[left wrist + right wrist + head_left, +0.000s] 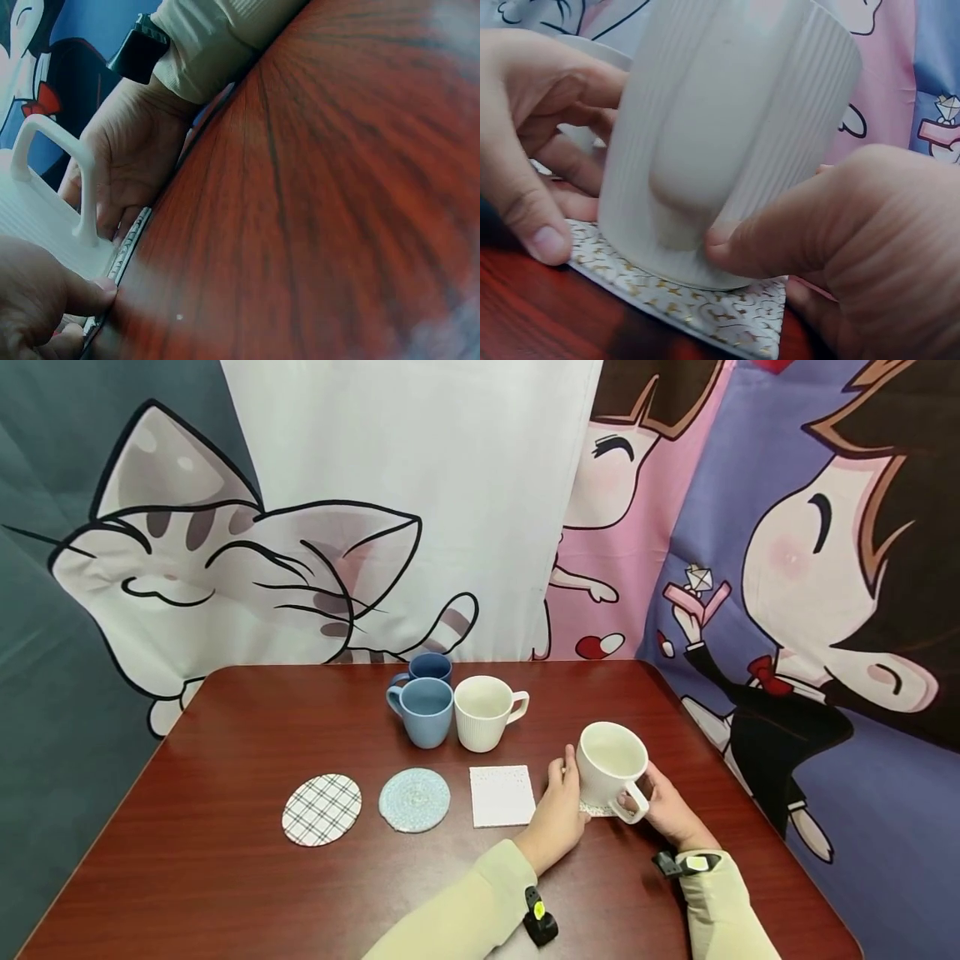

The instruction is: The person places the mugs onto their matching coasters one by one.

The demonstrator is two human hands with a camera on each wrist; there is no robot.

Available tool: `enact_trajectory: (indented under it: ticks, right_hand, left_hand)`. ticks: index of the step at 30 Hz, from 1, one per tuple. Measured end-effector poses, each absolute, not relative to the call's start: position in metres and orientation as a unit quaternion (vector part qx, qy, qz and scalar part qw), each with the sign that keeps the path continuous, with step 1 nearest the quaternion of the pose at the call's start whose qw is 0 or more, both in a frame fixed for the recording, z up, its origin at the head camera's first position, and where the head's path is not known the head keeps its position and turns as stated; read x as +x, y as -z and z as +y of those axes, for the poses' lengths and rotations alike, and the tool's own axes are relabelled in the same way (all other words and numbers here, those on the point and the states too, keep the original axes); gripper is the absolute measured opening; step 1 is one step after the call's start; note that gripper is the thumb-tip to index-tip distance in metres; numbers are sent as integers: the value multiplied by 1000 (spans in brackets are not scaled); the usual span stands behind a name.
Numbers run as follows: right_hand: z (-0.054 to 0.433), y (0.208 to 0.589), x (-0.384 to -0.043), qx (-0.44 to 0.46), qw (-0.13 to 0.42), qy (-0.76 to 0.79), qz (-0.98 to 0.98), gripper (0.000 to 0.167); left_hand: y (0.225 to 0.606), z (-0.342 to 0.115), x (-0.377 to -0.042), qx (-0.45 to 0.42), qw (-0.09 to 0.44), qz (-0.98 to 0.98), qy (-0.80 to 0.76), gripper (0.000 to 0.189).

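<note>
A white ribbed mug stands on a square coaster with a gold swirl pattern, its handle toward the person. My right hand grips the mug from the right, the thumb pressed low on it beside the handle. At the left side, my left hand has its thumb at the coaster's near left corner and its fingers bent in beside the mug's base. In the left wrist view, that thumb touches the coaster's edge. The mug hides most of the coaster.
Left of the hands lie a white square coaster, a round light-blue coaster and a round checked coaster. Behind them stand another white mug, a light-blue mug and a darker blue mug. A cartoon cloth hangs behind the table.
</note>
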State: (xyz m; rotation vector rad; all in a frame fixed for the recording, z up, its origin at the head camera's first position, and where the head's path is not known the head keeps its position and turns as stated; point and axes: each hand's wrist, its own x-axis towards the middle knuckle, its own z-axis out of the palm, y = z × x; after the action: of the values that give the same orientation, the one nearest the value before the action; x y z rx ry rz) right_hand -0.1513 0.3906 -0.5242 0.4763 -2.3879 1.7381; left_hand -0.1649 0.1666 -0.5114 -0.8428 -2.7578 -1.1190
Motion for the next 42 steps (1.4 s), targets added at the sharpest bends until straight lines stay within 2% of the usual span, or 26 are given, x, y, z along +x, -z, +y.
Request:
enact_trajectory:
  ticks: [6,19,29,42]
  right_hand:
    - [386,525,-151,166,83,-601,-777,74]
    - [383,528,-148,189,76,-659,-724,84]
    - [385,525,-150,186,82,-645,-737,82]
    - [388,528,-150,182,83,-618,-760,82]
  left_hand:
    - [512,166,-168,-289,42,-890,351,107]
    - [513,167,-164,-286,26,-891,353,106]
    - [511,166,-165,-299,19,-884,360,103]
    - [513,163,-164,-324,49,-886,328,99]
